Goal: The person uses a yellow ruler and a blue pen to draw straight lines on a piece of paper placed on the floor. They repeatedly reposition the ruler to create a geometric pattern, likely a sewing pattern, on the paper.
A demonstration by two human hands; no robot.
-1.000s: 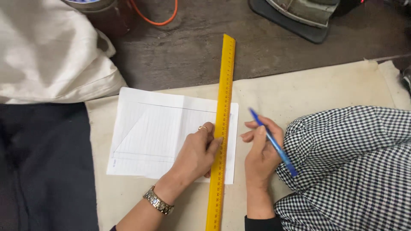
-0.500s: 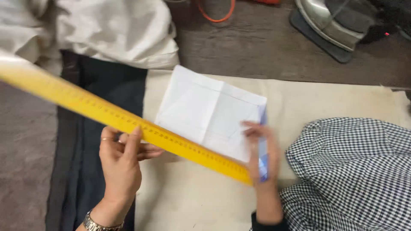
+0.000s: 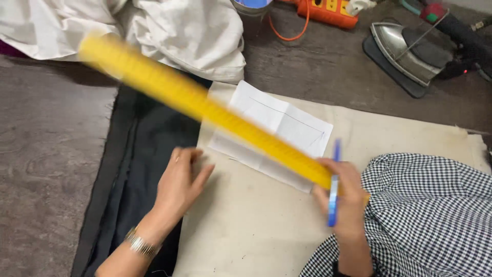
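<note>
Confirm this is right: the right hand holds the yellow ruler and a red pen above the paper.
Not quite. In the head view the right hand holds the yellow ruler and a blue pen, not a red one, above the paper.

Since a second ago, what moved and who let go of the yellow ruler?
The ruler came off the paper, where it lay straight, and now slants up to the left, blurred. The left hand, which pressed it down, has let go and lies open over the cloth. The right hand took its lower end and kept the pen. The paper stayed on the cloth.
</note>
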